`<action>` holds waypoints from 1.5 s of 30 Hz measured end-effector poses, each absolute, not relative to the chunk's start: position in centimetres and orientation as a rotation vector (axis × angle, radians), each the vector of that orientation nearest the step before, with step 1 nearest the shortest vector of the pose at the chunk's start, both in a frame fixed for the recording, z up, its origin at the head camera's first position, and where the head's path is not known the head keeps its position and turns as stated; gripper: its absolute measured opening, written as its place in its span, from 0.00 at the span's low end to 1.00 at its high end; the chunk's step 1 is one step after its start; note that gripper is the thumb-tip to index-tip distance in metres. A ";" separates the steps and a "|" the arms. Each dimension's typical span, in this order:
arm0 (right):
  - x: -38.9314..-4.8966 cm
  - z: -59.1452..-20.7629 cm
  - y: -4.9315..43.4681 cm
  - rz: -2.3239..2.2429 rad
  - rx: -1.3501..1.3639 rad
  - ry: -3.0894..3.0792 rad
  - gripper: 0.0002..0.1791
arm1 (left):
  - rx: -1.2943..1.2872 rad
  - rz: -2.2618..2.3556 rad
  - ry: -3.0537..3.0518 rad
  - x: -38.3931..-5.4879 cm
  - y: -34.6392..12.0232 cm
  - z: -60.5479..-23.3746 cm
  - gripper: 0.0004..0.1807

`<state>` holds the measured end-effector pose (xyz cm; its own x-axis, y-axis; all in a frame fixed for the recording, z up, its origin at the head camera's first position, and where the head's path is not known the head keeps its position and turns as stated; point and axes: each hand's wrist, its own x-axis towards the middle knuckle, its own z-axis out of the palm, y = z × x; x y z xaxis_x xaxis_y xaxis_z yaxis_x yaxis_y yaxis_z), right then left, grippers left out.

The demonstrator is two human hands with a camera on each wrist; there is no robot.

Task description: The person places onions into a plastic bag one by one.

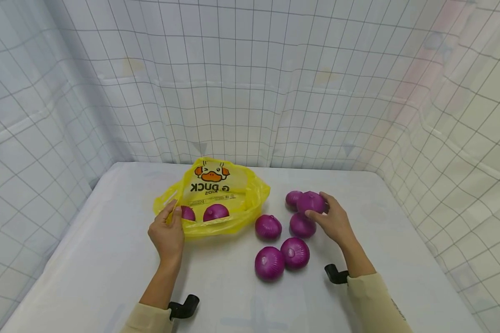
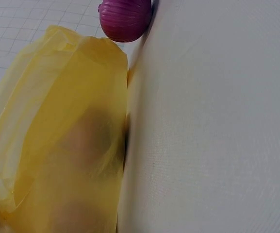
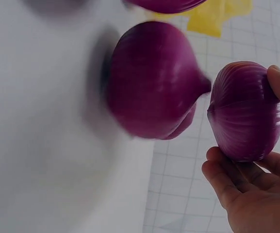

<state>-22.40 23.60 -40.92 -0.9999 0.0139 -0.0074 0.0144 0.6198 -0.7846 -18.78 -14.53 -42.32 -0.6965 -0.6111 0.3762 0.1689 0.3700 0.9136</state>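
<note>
Yellow bag (image 1: 221,227), two onions (image 1: 216,212) visible inside

We note the bag mouth-open on the white table (image 1: 221,282). The left hand (image 1: 167,233) pinches its left edge between thumb and fingers. The right hand (image 1: 334,219) grips a held onion (image 1: 311,203) by thumb and fingertips, raised off the table. We count five loose onions (image 1: 269,263) right of the bag.

Wears a beige left sleeve (image 1: 147,319) and a matching right sleeve (image 1: 375,303) marked with small dark print (image 1: 398,309); carries a bent, black wrist device (image 1: 185,307) on each arm; leaves fingers (image 3: 220,182) bare.
</note>
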 end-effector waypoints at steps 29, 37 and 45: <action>-24.2 -35.4 12.9 -1.519 -0.365 2.778 0.45 | 0.377 -1.399 -1.905 -18.9 -14.6 -42.4 0.13; -24.4 -35.1 9.5 -1.488 -0.401 2.767 0.44 | 0.366 -1.397 -1.900 -18.6 -14.5 -42.4 0.13; -25.1 -35.7 7.2 -1.441 -0.513 2.765 0.44 | 0.362 -1.404 -1.884 -18.5 -14.4 -42.4 0.13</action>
<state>-25.12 7.23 -35.73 -0.9472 -0.2757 0.1638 -0.2922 0.5316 -0.7950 -18.49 -14.41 -42.36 -0.6817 -0.6168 0.3935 0.2010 0.3593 0.9113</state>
